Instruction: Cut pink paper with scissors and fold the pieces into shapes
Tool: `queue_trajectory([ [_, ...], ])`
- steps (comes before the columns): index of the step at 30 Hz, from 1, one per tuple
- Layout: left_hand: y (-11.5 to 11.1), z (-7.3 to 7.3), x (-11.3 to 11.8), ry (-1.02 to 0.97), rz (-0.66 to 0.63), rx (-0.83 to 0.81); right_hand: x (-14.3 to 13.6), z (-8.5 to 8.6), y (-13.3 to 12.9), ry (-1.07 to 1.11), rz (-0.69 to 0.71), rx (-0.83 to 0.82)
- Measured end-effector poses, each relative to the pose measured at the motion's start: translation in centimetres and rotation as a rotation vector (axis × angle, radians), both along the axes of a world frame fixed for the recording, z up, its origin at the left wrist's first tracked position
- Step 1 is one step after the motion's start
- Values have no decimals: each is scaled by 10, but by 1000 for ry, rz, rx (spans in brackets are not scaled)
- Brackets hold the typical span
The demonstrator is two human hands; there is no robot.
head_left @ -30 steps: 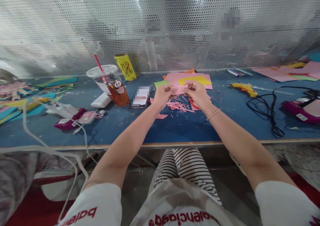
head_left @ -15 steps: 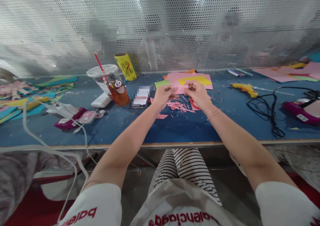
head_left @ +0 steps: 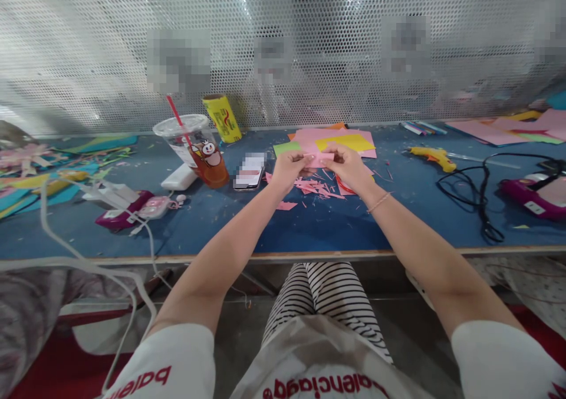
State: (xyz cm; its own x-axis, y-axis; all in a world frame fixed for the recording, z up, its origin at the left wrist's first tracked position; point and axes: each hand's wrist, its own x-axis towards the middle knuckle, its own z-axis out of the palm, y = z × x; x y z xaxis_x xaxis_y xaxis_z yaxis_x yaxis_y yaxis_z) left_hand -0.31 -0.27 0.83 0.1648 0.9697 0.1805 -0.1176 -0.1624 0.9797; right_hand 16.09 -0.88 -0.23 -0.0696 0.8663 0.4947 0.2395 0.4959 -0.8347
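Both of my hands hold a small piece of pink paper (head_left: 319, 160) above the table. My left hand (head_left: 289, 168) pinches its left end, and my right hand (head_left: 347, 163) pinches the right end between thumb and fingers. Beneath them lies a heap of pink paper scraps (head_left: 319, 187). A red object (head_left: 347, 185), partly covered by my right hand, rests at the heap's right side. Behind my hands are stacked sheets of coloured paper: a large pink sheet (head_left: 309, 135), a yellow piece (head_left: 354, 143) and a green piece (head_left: 286, 148).
Left of my hands are a phone (head_left: 250, 172), a lidded cup of brown drink (head_left: 211, 163), a yellow tube (head_left: 223, 119) and a purple power strip (head_left: 121, 210) with white cables. To the right lie a yellow glue gun (head_left: 435, 157), its black cord (head_left: 480, 195) and pens (head_left: 423, 128).
My right hand has shifted very slightly along the pink paper. The paper stays pinched between both hands, and the table things have not moved.
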Motion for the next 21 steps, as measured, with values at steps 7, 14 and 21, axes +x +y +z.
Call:
queue_trajectory([
  [7, -8, 1, 4, 38, -61, 32, -2, 7, -10, -92, -33, 72],
  [14, -10, 2, 4, 24, -100, 25, -1, 8, -10, -94, -35, 95],
  [21, -13, 3, 5, 120, -76, 84, -1, 10, -12, -96, -11, 77],
])
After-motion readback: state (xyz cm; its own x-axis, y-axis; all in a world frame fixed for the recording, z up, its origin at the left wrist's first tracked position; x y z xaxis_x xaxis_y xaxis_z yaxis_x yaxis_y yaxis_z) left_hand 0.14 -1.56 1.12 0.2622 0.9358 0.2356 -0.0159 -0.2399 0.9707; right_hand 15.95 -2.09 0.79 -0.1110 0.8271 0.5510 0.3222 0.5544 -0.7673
